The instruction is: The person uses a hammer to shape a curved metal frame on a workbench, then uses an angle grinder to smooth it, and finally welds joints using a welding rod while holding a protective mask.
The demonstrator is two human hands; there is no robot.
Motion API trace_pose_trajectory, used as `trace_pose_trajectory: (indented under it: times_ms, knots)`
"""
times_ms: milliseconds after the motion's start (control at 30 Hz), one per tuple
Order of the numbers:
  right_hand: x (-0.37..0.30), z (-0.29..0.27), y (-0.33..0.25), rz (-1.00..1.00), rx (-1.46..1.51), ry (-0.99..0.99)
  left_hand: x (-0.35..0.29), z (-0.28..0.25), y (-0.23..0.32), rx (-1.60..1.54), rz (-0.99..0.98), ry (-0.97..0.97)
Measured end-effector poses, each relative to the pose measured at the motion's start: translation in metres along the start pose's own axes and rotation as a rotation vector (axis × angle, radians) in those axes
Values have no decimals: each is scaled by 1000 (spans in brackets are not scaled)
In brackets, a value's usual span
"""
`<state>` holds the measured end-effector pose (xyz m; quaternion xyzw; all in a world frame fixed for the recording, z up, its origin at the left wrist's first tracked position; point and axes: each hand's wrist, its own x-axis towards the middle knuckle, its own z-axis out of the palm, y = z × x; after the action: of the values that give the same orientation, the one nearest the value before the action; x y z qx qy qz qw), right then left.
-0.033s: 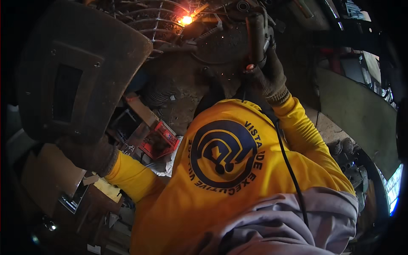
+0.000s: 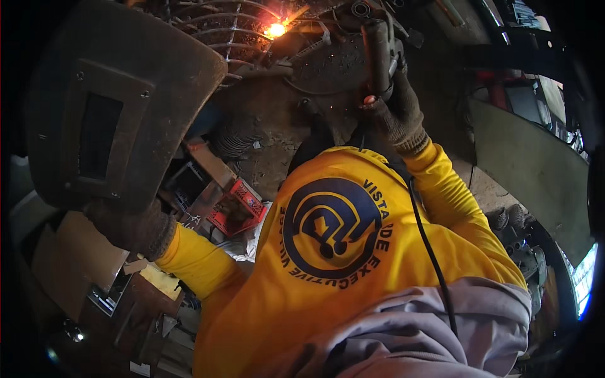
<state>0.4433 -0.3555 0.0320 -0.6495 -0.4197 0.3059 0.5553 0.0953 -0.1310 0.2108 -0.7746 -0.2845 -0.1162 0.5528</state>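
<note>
My left hand, in a brown knit glove, is closed at the lower edge of a dark welding shield; the shield hides most of its fingers. The shield has a rectangular dark window and is raised at the left. On the right, my gloved right hand wraps round a thick, tube-like welding electrode holder. Beyond it, a bright orange glow burns on a metal grille of curved rods. A thin rod, lit orange, slants up from the glow.
A red crate and cardboard pieces lie to the left, with coiled material beyond. A large greenish panel leans at the right. A black cable runs down over my yellow shirt.
The electrode holder in my right hand has shifted very slightly left. Fewer loose sparks show, and the shield stays in place.
</note>
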Motion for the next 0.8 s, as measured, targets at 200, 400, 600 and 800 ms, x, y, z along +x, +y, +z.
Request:
trace_pose_trajectory:
  times_ms: [200,400,600,800]
  knots:
    - [-3,12,0,127,165,-8,-11,15,-6,-80,-126,-181]
    - [-8,12,0,168,242,-33,-11,18,2,-660,-415,-81]
    - [-12,13,-8,134,407,-33,-19,21,-1,-322,-236,-144]
    - [-13,15,-10,55,179,-97,-32,26,2,-461,-290,-59]
